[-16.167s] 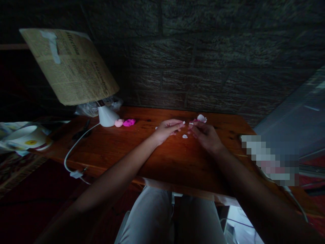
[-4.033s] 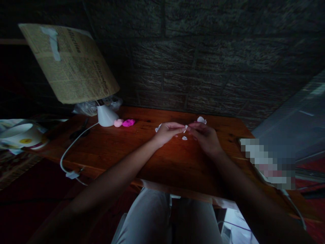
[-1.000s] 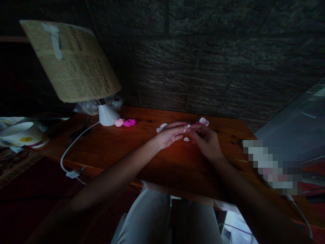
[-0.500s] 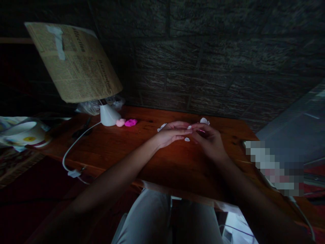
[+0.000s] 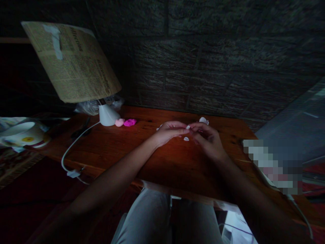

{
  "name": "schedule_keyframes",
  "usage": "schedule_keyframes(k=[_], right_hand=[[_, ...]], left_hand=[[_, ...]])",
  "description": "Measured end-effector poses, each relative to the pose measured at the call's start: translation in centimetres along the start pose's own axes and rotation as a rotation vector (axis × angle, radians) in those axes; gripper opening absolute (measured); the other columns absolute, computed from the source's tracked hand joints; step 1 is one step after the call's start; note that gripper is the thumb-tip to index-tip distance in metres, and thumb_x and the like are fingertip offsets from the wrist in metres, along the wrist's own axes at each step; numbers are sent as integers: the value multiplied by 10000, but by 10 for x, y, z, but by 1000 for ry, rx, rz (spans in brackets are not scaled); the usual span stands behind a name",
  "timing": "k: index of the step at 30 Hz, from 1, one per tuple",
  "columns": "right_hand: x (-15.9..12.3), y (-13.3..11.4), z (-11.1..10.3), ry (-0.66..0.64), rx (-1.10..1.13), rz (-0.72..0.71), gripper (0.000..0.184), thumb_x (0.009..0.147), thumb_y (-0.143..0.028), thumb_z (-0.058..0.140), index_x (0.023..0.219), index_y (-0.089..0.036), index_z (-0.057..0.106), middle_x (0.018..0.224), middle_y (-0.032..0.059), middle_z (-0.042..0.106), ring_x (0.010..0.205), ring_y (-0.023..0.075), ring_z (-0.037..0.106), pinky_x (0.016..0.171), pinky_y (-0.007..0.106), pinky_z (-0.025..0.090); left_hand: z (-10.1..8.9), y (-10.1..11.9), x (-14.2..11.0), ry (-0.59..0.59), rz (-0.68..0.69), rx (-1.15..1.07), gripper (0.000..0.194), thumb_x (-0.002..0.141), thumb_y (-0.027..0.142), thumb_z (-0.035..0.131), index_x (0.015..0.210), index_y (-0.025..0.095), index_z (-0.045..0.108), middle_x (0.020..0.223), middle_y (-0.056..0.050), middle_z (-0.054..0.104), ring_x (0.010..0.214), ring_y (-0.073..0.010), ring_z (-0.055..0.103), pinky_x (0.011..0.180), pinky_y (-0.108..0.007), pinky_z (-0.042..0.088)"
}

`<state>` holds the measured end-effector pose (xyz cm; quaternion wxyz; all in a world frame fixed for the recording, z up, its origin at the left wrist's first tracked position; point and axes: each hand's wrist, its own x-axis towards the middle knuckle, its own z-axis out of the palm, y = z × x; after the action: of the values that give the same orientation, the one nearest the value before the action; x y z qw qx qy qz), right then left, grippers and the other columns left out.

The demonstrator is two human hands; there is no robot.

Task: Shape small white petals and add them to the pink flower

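Over the wooden table, my left hand (image 5: 169, 133) and my right hand (image 5: 210, 138) meet at the fingertips. A small white piece (image 5: 188, 127), soft-looking like modelling clay, is pinched between them. Both hands have their thumbs and fingers closed on it. Just below the fingers another small white piece (image 5: 186, 139) lies on the table. Behind my right hand sits a larger, rough-edged white piece (image 5: 203, 120). One more white bit (image 5: 159, 127) shows behind my left hand, mostly hidden by it.
At the left stands a lamp with a newspaper-covered shade (image 5: 76, 64), beside a pale pink lump (image 5: 120, 122) and a magenta lump (image 5: 130, 122). A white cable (image 5: 64, 152) hangs over the table (image 5: 165, 166). A patterned cup (image 5: 22, 134) is far left; a blurred-out object (image 5: 274, 169) lies at the right.
My left fingers, more stretched out before, have drawn together, thumb against the white piece. Both hands stay in nearly the same place.
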<state>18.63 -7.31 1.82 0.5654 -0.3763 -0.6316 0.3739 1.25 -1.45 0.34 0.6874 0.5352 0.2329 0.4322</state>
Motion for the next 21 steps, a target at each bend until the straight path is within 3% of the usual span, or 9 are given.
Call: schedule_keyframes(k=[7,17,21], right_hand=[[1,4,-2,-5,29,36,181,789,-271,729,964,-226,730,665,-45,606,500,93,473,470,249,364],[3,4,0,32,53,128,277,749,-411,802,922,-204,737,584,-62,561,490,89,440,496,265,339],[4,8,0,42,32,175,376,699,-500,840,909,-203,743,572,-63,544,494,92,435,495,263,333]], left_hand=[[-2,-4,1,-2,83,129,346,614,398,909,832,158,790,802,-22,748,693,-88,611,632,-222,435],[-2,-3,1,12,116,212,376,636,439,888,861,154,792,840,-52,769,725,-121,635,620,-230,427],[-1,-3,1,-6,149,270,364,643,448,885,834,151,796,855,-56,782,774,-142,669,739,-269,487]])
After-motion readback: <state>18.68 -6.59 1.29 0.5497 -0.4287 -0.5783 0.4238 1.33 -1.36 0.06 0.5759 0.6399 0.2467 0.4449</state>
